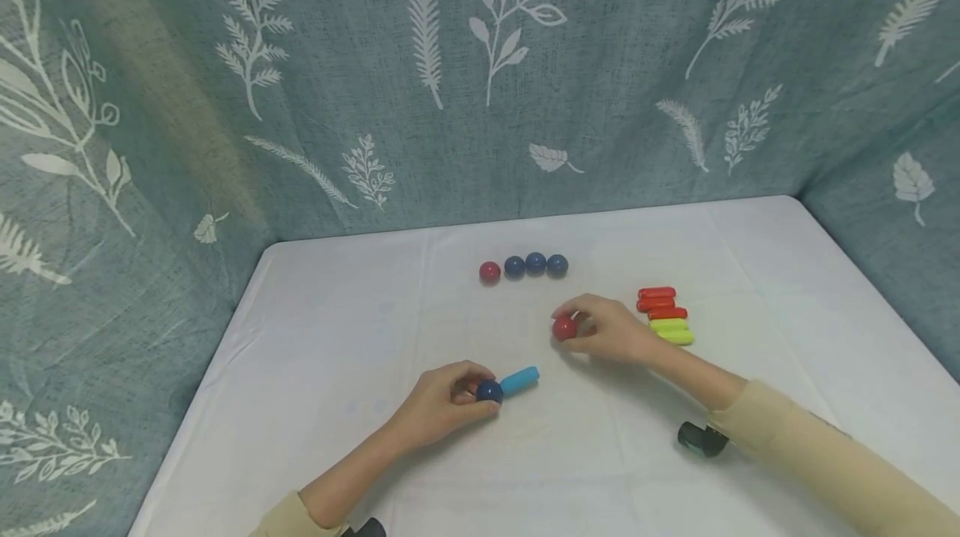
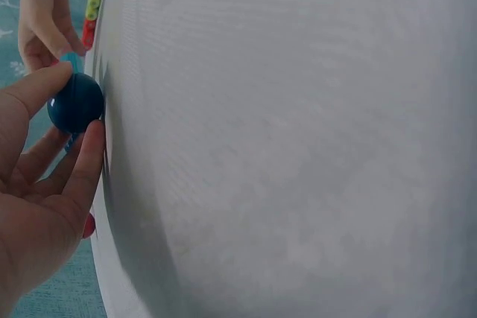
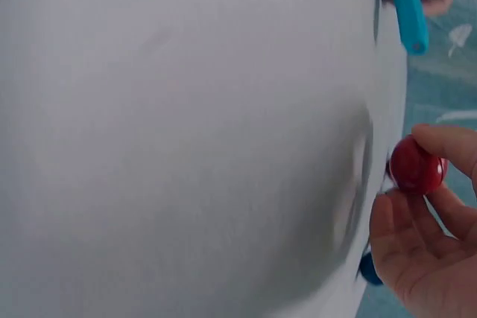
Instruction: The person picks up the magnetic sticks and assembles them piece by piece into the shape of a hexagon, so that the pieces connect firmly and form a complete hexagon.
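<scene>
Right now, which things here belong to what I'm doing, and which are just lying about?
In the job, I'd say:
blue ball, in the left fingers
blue stick, against that ball
red ball, in the right fingers

Lying about, apparently unused:
second red ball
three other blue balls
three red sticks
two yellow sticks

My left hand and right hand are bare, and so are the wrists above them. I wear long beige sleeves; the right sleeve is plain and roomy, its end slightly creased, with a thin dark streak along its upper edge. Only the end of the left sleeve shows, the same beige. By the right sleeve's end sits a stubby, rounded black camera; another black piece peeks out at the left.
</scene>
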`<action>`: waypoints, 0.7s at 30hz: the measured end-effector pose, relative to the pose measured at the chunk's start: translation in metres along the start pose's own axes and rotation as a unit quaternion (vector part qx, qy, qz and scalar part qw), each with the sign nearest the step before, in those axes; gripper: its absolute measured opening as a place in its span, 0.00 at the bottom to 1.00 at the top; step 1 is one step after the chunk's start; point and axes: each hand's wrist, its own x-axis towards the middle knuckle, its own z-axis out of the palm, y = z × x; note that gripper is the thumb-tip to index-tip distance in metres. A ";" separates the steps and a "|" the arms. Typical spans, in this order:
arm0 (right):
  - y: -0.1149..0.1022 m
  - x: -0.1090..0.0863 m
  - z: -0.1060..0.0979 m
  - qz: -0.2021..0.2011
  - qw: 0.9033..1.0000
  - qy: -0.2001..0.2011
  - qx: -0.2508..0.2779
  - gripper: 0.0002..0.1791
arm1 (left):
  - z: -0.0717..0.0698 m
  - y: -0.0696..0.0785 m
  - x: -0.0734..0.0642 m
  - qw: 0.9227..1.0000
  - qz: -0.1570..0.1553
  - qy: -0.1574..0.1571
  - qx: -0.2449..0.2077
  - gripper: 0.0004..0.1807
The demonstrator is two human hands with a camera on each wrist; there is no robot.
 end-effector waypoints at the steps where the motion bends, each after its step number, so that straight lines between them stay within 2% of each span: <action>1: -0.001 -0.002 0.002 -0.005 1.000 -0.007 0.002 0.22 | 0.000 0.000 0.000 1.000 -0.001 0.000 0.001 0.20; 10: -0.009 -0.013 0.013 -0.041 0.997 -0.055 0.022 0.22 | -0.001 0.001 0.000 1.000 -0.002 -0.001 0.002 0.21; 21: -0.016 -0.017 0.021 -0.065 0.994 -0.079 0.034 0.20 | 0.000 0.000 0.000 1.000 0.008 0.001 0.002 0.20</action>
